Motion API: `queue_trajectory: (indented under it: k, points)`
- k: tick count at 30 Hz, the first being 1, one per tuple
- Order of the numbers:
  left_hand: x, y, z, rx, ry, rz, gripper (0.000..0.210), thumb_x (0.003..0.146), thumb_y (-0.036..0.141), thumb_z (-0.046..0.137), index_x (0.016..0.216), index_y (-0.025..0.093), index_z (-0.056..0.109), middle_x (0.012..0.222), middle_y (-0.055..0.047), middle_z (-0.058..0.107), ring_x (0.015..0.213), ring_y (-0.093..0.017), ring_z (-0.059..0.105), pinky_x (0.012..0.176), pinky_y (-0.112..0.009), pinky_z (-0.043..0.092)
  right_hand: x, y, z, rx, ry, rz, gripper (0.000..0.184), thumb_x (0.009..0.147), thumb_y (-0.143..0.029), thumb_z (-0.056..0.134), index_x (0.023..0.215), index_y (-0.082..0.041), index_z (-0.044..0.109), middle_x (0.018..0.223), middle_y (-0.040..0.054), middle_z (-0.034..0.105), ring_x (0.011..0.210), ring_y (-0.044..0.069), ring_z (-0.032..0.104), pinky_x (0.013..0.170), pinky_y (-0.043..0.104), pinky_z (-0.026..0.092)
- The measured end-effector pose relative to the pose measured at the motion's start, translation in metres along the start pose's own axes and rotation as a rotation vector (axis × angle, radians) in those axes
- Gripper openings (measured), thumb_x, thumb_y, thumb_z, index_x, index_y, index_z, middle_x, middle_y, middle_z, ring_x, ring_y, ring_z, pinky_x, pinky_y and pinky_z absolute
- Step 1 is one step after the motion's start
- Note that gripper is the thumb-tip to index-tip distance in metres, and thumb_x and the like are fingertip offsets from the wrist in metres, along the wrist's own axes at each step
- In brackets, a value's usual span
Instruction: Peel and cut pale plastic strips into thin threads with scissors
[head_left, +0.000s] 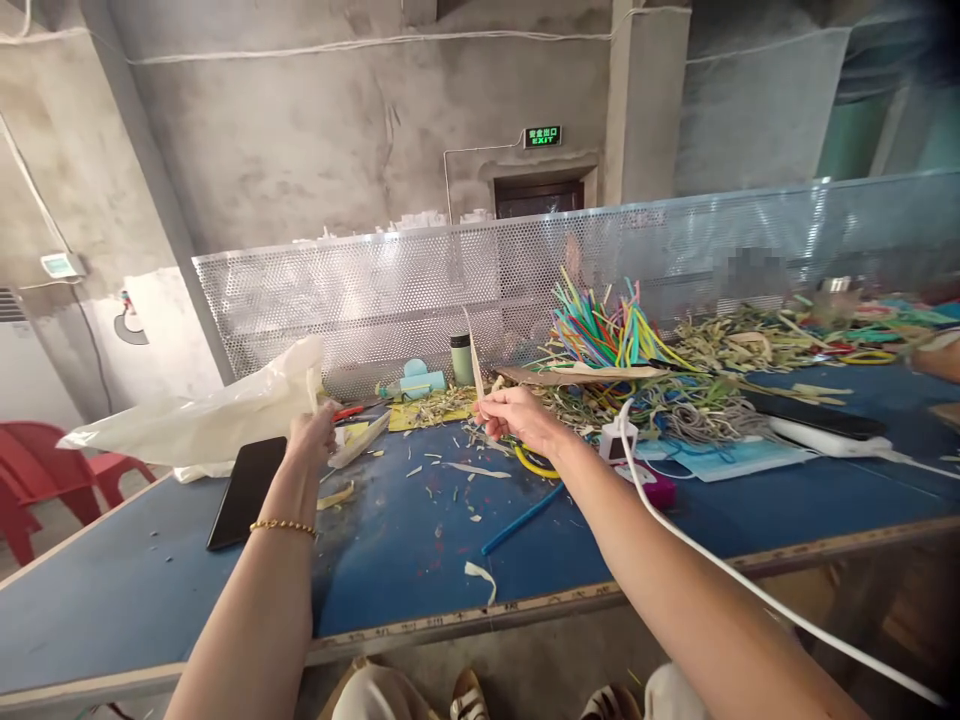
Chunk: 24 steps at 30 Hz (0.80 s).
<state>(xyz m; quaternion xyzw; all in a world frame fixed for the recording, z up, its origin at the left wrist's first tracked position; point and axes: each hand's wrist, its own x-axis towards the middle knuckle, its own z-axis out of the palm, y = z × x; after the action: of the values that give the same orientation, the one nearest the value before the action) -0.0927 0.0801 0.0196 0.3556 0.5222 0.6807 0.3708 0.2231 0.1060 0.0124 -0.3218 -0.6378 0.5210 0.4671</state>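
Pale strip (476, 362) stands nearly upright over the middle of the table (375, 575), toward the far edge, and I have its lower end pinched between the fingertips of my right hand (519, 415). My left hand (313, 430) is curled against the end of a translucent plastic bag (225, 412), over the table's left part; from my view I cannot tell whether the fingers grip it.

Just beyond the right hand I see scattered trimmings (439, 408), with a green container (463, 364) and a light-blue bottle (422, 384) behind them near the far edge. To the right is a bundle of coloured rods (606, 330). Under my right forearm, a blue tube (521, 520) lies on the surface, and a curled white scrap (482, 578) sits near the near edge.

A black phone (246, 492) lies beside my left forearm, toward the left edge. On the right half I have a white charger (619, 440), a magenta box (655, 488) and a blue face mask (742, 458). A perforated metal screen (360, 300) runs along the far edge; another person's arm (937, 362) reaches in at the far right.
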Motion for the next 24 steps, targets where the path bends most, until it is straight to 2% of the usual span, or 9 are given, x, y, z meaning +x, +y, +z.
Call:
queue_trajectory:
  k: [1,3,5,7,10,13,16,20,24]
  points:
    - [-0.005,0.001,0.007,-0.009,-0.047,-0.014,0.019,0.085,0.031,0.062,0.076,0.016,0.054,0.042,0.013,0.02,0.031,-0.003,0.016,0.033,-0.017,0.011,-0.001,-0.001,0.004,0.001,-0.012,-0.004,0.007,0.084,-0.015,0.064,0.087,-0.009,0.066,0.069,0.007,0.07,0.045,0.009,0.06,0.041,0.018,0.049]
    - [-0.02,0.001,0.028,-0.134,-0.408,-0.098,0.021,0.09,0.034,0.058,0.083,0.013,0.059,0.044,0.013,0.021,0.033,-0.003,0.015,0.034,-0.017,0.013,-0.002,-0.003,0.014,-0.032,-0.02,-0.019,0.007,0.084,-0.017,0.065,0.083,-0.01,0.063,0.068,0.0064,0.071,0.042,0.009,0.059,0.039,0.018,0.048]
    - [-0.039,-0.004,0.053,-0.189,-0.668,-0.172,0.023,0.088,0.036,0.062,0.087,0.013,0.06,0.044,0.013,0.02,0.035,-0.004,0.015,0.035,-0.017,0.014,-0.005,-0.004,0.025,-0.064,-0.027,-0.036,0.013,0.084,-0.021,0.067,0.077,-0.012,0.061,0.068,0.0063,0.071,0.041,0.01,0.06,0.037,0.019,0.048]
    - [-0.054,-0.012,0.073,-0.186,-0.774,-0.199,0.026,0.084,0.038,0.068,0.083,0.013,0.06,0.044,0.013,0.021,0.035,-0.003,0.014,0.035,-0.017,0.013,-0.009,-0.005,0.037,-0.085,-0.051,-0.046,0.017,0.083,-0.025,0.069,0.076,-0.013,0.06,0.068,0.006,0.071,0.041,0.01,0.06,0.036,0.019,0.047]
    - [-0.065,-0.022,0.086,-0.17,-0.776,-0.184,0.038,0.072,0.038,0.079,0.064,0.017,0.049,0.04,0.012,0.024,0.034,-0.002,0.015,0.036,-0.018,0.012,-0.015,-0.005,0.054,-0.138,-0.106,-0.062,0.024,0.081,-0.032,0.071,0.073,-0.013,0.059,0.067,0.0054,0.071,0.04,0.011,0.06,0.035,0.02,0.047]
    - [-0.064,-0.023,0.084,-0.159,-0.722,-0.126,0.04,0.062,0.032,0.086,0.062,0.017,0.048,0.037,0.013,0.026,0.032,-0.001,0.017,0.036,-0.019,0.01,-0.018,-0.004,0.064,-0.201,-0.118,-0.086,0.03,0.079,-0.037,0.072,0.068,-0.013,0.058,0.064,0.0048,0.07,0.038,0.011,0.06,0.034,0.019,0.046]
    - [-0.063,-0.018,0.079,-0.13,-0.694,-0.079,0.036,0.06,0.03,0.086,0.064,0.016,0.052,0.036,0.013,0.027,0.032,-0.001,0.017,0.037,-0.02,0.01,-0.017,-0.002,0.065,-0.243,-0.109,-0.084,0.034,0.082,-0.042,0.068,0.067,-0.013,0.059,0.065,0.0056,0.07,0.037,0.01,0.059,0.033,0.018,0.044]
    - [-0.068,-0.016,0.08,-0.08,-0.654,-0.021,0.035,0.06,0.031,0.084,0.063,0.016,0.054,0.037,0.012,0.027,0.033,-0.001,0.018,0.038,-0.022,0.01,-0.013,-0.002,0.057,-0.279,0.041,-0.147,0.036,0.087,-0.047,0.059,0.076,-0.013,0.063,0.064,0.0043,0.068,0.037,0.008,0.055,0.031,0.017,0.039]
    - [-0.075,-0.022,0.087,0.045,-0.647,0.027,0.038,0.059,0.036,0.083,0.059,0.018,0.05,0.038,0.011,0.028,0.034,-0.002,0.019,0.038,-0.023,0.01,-0.011,-0.001,0.051,-0.315,0.092,-0.258,0.028,0.082,-0.041,0.066,0.071,-0.016,0.059,0.045,-0.0061,0.05,0.033,0.005,0.041,0.032,0.016,0.032]
